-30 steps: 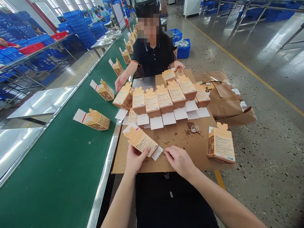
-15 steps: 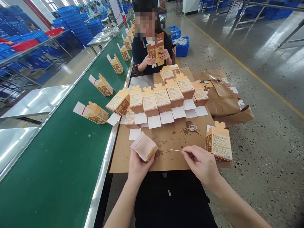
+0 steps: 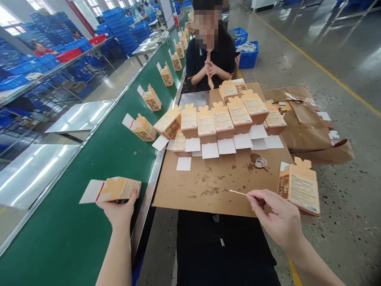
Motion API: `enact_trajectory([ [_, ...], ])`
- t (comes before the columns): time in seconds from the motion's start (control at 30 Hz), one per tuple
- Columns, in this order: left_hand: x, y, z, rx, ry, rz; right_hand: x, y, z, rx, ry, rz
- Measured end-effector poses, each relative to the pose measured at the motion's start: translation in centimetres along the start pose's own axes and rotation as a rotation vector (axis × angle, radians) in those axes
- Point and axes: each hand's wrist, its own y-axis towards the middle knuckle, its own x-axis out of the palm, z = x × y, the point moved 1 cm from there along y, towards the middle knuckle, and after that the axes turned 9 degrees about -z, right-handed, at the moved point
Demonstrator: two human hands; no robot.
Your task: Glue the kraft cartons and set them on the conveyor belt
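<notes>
Over the green conveyor belt, my left hand grips a small tan cardboard box lying on its side, its white flap with a red strip pointing left. Whether the box rests on the belt I cannot tell. A cotton swab is pinched in my right hand, its white tip pointing left above the cardboard sheet. Beyond that tip sits a small clear dish with dark wet spots around it. One printed box stands by the sheet's right edge, near my right hand.
Several boxes with white flaps hanging out are packed together at the sheet's far side. More boxes stand in a row along the belt. Across the table a person holds folded cardboard. Brown wrapping paper lies to the right.
My left hand has carried the box from above the cardboard sheet leftward to the belt. My right hand still holds the swab. The person opposite has folded the flat carton together. The view has shifted.
</notes>
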Motion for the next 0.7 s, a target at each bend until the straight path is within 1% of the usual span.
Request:
enact_trajectory([
  [0.07, 0.3, 1.1, -0.2, -0.064, -0.015, 0.027, -0.2, 0.5, 0.2, -0.051, 0.005, 0.007],
  [0.13, 0.4, 1.8, -0.3, -0.112, -0.007, 0.007, -0.7, 0.7, 0.6, -0.065, 0.001, 0.009],
  [0.2, 0.3, 1.6, -0.6, -0.105, -0.013, -0.021, -1.5, 0.5, 1.0, -0.024, -0.021, 0.025],
  [0.27, -0.2, 0.7, -1.0, -0.049, -0.034, -0.010, -2.7, -0.1, 1.4, 0.072, -0.058, 0.047],
  [0.3, -0.6, 0.1, -1.2, -0.008, -0.048, 0.027, -3.4, -0.6, 1.6, 0.138, -0.082, 0.058],
  [0.37, -1.2, -1.2, -1.3, 0.108, -0.059, 0.171, -4.7, -1.8, 2.0, 0.269, -0.126, 0.097],
  [0.43, -1.2, -1.8, -0.4, 0.279, -0.063, 0.324, -5.8, -2.9, 2.5, 0.357, -0.149, 0.160],
  [0.47, -0.7, -1.6, 0.7, 0.373, -0.076, 0.361, -6.2, -3.3, 2.8, 0.378, -0.153, 0.193],
  [0.5, 0.1, -1.1, 2.1, 0.458, -0.100, 0.360, -6.5, -3.6, 3.0, 0.386, -0.152, 0.209],
  [0.53, 1.2, -0.2, 3.9, 0.528, -0.135, 0.323, -6.6, -3.8, 3.2, 0.386, -0.150, 0.206],
  [0.57, 2.6, 1.1, 6.1, 0.578, -0.182, 0.260, -6.7, -3.9, 3.4, 0.381, -0.148, 0.182],
  [0.63, 6.1, 4.6, 10.8, 0.616, -0.269, 0.112, -6.8, -3.7, 3.5, 0.356, -0.153, 0.122],
  [0.67, 7.9, 6.6, 13.2, 0.603, -0.304, 0.056, -6.7, -3.5, 3.3, 0.341, -0.160, 0.101],
  [0.7, 9.8, 8.6, 15.5, 0.562, -0.284, -0.025, -6.7, -3.3, 3.1, 0.327, -0.168, 0.092],
])
